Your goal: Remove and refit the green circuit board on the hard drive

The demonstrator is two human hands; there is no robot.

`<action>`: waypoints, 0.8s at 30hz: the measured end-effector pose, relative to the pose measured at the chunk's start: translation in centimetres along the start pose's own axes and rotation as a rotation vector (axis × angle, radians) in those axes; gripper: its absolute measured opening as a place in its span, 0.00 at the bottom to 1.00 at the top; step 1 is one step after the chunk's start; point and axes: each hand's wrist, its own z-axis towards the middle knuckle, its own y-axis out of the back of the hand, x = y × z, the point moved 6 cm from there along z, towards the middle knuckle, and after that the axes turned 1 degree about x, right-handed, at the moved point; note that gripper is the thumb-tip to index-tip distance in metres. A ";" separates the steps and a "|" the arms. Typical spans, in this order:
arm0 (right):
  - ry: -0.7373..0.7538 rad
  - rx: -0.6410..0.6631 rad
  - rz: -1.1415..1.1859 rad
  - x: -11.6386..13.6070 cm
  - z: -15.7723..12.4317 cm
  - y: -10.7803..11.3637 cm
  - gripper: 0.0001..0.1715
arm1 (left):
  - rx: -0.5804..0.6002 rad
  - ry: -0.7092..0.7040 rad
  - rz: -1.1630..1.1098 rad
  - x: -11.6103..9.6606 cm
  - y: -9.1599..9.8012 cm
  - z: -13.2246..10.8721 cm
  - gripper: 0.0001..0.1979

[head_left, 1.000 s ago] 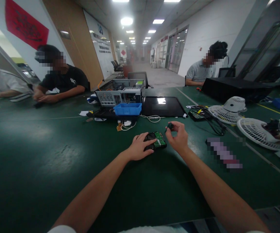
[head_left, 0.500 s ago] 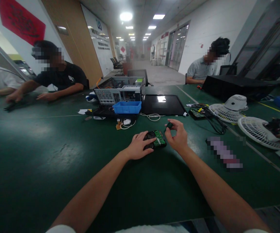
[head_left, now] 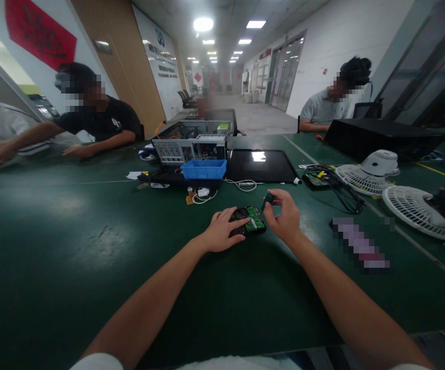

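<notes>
A black hard drive (head_left: 248, 222) with a green circuit board on top lies on the green table (head_left: 91, 241). My left hand (head_left: 221, 231) rests on its left side, fingers curled over it and holding it down. My right hand (head_left: 283, 215) hovers just right of the drive, fingers pinched round the dark handle of a small screwdriver (head_left: 269, 199) that points down at the drive's far right corner.
Beyond the drive are a blue tray (head_left: 203, 169), an open computer case (head_left: 191, 142), a black panel (head_left: 260, 165) and white cables (head_left: 203, 195). Two white fan grilles (head_left: 411, 208) and a small circuit board (head_left: 317, 178) lie to the right. Three other people sit around the table.
My hands and the drive have stayed almost still. The person in black at the left has stretched an arm out along the table. The view has shifted slightly.
</notes>
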 end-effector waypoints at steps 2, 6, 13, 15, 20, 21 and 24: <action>-0.019 -0.011 -0.008 -0.1 0.0 0.1 0.22 | 0.003 0.001 0.004 0.0 0.0 0.0 0.32; -0.020 -0.036 -0.071 0.0 0.0 0.4 0.21 | 0.002 0.007 0.013 -0.1 0.0 0.0 0.31; 0.031 -0.026 -0.036 0.3 0.2 0.3 0.19 | 0.000 -0.002 0.024 -0.2 0.0 0.0 0.31; 0.025 -0.062 -0.010 0.2 0.2 0.3 0.19 | -0.001 -0.002 0.024 -0.2 0.0 0.0 0.31; 0.037 -0.064 -0.041 0.0 0.2 0.3 0.18 | -0.002 -0.005 0.013 -0.2 0.0 0.0 0.31; 0.042 -0.055 -0.057 0.1 0.2 0.4 0.18 | -0.003 -0.004 0.011 -0.2 0.0 0.0 0.31; 0.041 -0.032 -0.086 0.2 0.3 0.6 0.19 | -0.006 -0.003 0.005 -0.2 0.1 -0.1 0.31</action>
